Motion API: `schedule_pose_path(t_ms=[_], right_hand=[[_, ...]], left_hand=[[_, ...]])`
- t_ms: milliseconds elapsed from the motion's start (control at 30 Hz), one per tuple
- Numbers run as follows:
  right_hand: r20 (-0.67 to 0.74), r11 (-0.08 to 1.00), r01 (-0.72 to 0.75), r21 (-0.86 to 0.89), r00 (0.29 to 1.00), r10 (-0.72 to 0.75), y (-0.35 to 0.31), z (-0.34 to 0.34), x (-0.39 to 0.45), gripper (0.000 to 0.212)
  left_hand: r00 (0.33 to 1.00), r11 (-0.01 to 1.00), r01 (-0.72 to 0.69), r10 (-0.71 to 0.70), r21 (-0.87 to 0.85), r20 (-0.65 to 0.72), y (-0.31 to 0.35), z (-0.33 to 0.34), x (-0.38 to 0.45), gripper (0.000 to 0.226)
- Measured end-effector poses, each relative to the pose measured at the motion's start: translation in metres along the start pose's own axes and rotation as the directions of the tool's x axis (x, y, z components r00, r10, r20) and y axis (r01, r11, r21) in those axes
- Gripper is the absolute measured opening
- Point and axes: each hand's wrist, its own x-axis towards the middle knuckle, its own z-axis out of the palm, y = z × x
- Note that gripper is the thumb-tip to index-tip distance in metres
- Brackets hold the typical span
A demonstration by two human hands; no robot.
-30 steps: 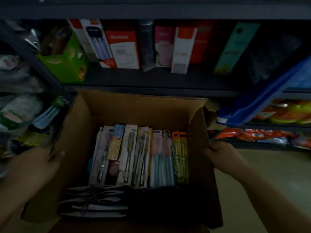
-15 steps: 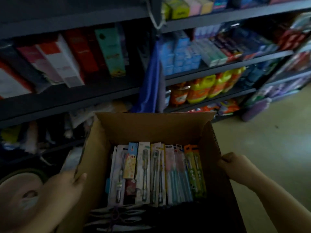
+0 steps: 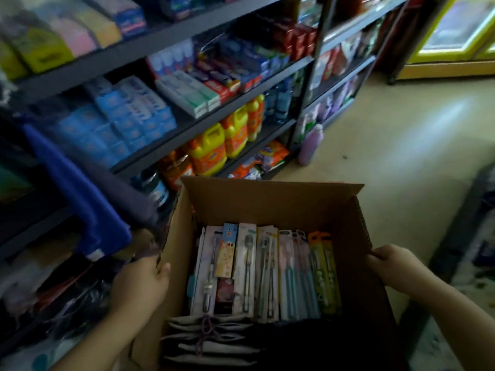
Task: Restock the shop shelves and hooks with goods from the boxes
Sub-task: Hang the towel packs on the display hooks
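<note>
Shop aisle | left hand (image 3: 139, 287), right hand (image 3: 393, 263): each grip clasps cardboard box (image 3: 270, 207) sidewall

We're in a shop aisle: dark metal shelves (image 3: 203, 124) packed with blue toothpaste cartons (image 3: 128, 116) and yellow-orange detergent jugs (image 3: 211, 148).
</note>
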Motion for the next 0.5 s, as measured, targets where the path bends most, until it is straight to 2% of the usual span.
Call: schedule_pose_path(t_ms=[167,300,500], right_hand=[[0.017,0.983,-0.131,0.126,0.991,0.130,0.025,-0.041,0.055,0.012],[0.087,0.961,-0.213,0.175,0.976,0.200,0.030,-0.095,0.098,0.016],[0.065,0.941,-0.251,0.226,0.968,0.243,0.040,-0.170,0.149,0.023]], left_hand=[[0.996,0.997,-0.080,0.080,0.002,0.043,0.077,0.016,0.074,0.031],[0.986,0.986,-0.160,0.157,0.039,0.057,0.149,0.020,0.120,0.041],[0.974,0.975,-0.223,0.223,0.012,0.039,0.248,0.014,0.177,0.041]])
